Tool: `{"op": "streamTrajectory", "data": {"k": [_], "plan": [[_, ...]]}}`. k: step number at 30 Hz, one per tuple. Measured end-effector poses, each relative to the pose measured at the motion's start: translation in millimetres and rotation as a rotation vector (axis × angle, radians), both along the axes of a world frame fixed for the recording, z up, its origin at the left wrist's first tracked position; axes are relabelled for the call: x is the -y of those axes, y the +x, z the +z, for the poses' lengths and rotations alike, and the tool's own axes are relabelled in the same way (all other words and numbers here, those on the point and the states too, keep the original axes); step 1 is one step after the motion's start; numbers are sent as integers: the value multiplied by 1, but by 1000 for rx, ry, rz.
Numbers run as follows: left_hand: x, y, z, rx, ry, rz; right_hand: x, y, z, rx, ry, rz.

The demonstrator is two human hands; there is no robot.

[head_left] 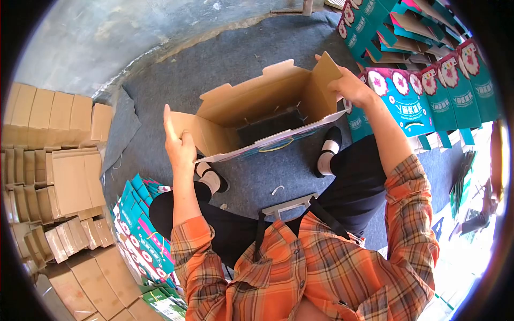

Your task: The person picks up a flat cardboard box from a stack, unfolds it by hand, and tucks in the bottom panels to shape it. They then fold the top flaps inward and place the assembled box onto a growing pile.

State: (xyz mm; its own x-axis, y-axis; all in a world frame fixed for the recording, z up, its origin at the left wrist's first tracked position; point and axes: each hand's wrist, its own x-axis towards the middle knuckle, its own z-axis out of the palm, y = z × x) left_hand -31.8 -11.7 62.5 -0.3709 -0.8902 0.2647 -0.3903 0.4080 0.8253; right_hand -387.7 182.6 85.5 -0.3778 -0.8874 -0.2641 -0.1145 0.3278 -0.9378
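An unfolded cardboard box [254,101] is held up between my two hands, its brown inside facing me. Grey floor shows through its base between partly folded flaps. My left hand [179,147] grips the left end panel, with the index finger stretched up along it. At the upper right, my right hand [350,88] pinches the right end panel, thumb inside and the fingers partly hidden behind. The box's near wall has a printed outer face with a yellow curved handle [277,146] in it.
Printed teal boxes [400,101] stand in stacks at the right. Flat teal cartons [142,230] lie by my left knee. Brown cardboard boxes [77,182] are piled along the left. My feet rest on a grey floor covering [257,184], near a pale metal frame [289,206].
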Motion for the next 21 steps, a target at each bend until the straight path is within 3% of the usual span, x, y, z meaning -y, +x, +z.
{"op": "streamTrajectory", "data": {"k": [2, 4, 5, 8, 10, 12, 17, 20, 21], "plan": [[-9, 4, 15, -6, 77, 46, -1, -2, 9, -17, 11, 8], [4, 23, 11, -106, 118, -57, -2, -5, 10, -33, 23, 9], [-2, 31, 19, -194, 340, -30, -3, -8, 9, 45, -12, 4], [0, 42, 10, -223, 470, 33, 4, -8, -1, 77, -30, 22], [-2, 47, 9, -166, 548, -47, 8, -10, -11, 36, -9, 44], [-8, 52, 15, -336, 667, -174, 12, -16, -18, 71, -19, -15], [-16, 63, 22, -424, 755, -245, 12, -19, -19, 166, -20, -44], [-18, 71, 23, -381, 723, -404, 12, -22, -24, 174, -39, -66], [-19, 73, 23, -219, 660, -384, 13, -23, -25, 166, -44, -79]]}}
